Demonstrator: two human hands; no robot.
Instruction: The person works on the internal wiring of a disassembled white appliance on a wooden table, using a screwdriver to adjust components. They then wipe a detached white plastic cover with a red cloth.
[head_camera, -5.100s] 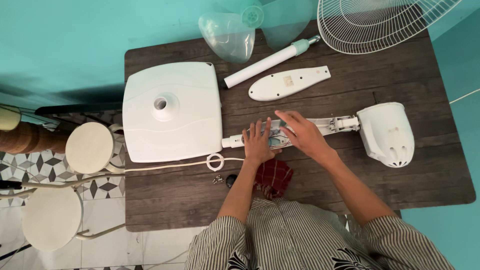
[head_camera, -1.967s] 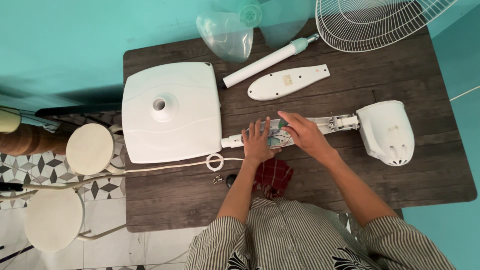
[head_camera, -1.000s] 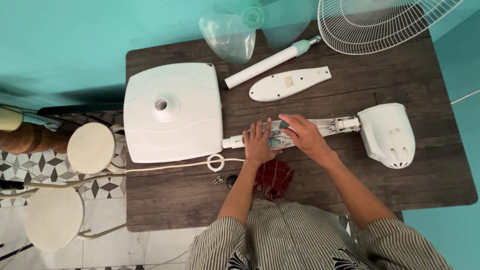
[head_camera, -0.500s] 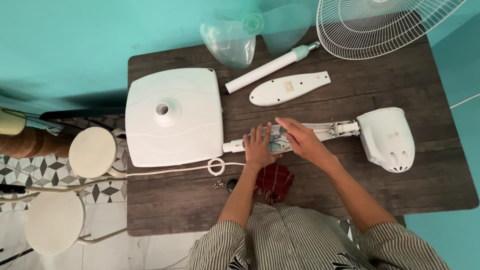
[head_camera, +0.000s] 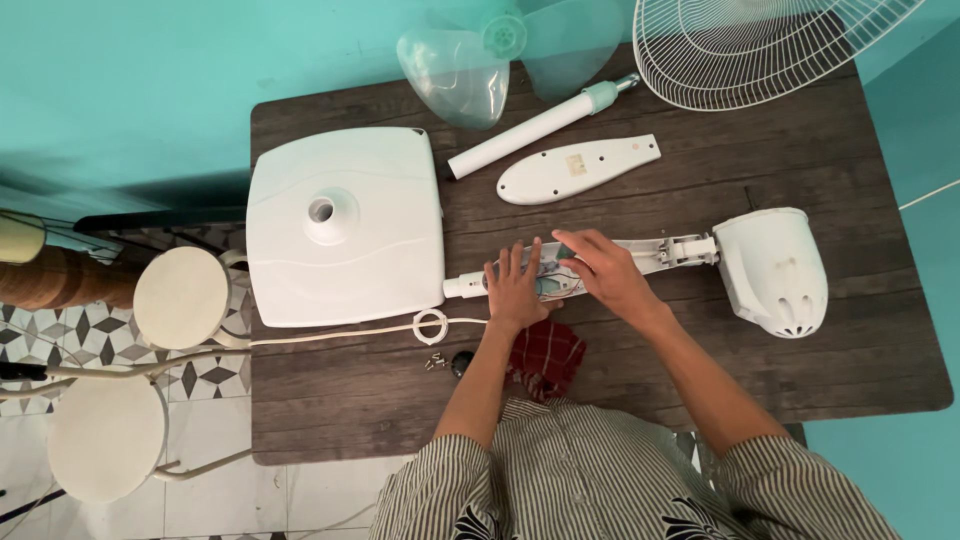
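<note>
Both hands rest on the opened fan neck (head_camera: 610, 262), a long white piece lying flat across the dark wooden table (head_camera: 850, 140). Its cover is off, and thin wires show in the open cavity between the hands. The left hand (head_camera: 517, 287) lies flat with fingers spread over the near end of that cavity, pressing down rather than gripping. The right hand (head_camera: 604, 272) sits just beside it, fingers curled down into the open part; whether they pinch anything I cannot tell. Out past the right hand the neck joins the rounded white motor housing (head_camera: 775, 270), vented at its lower end. Beyond the fingers lies the detached cover plate (head_camera: 577, 168), and further on a white pole (head_camera: 535, 128). To the left of the left hand sits the square white base (head_camera: 345, 225). Nearer the body, under the wrists, lies a red checked cloth (head_camera: 545, 357), with small screws (head_camera: 436, 361) beside it.
</note>
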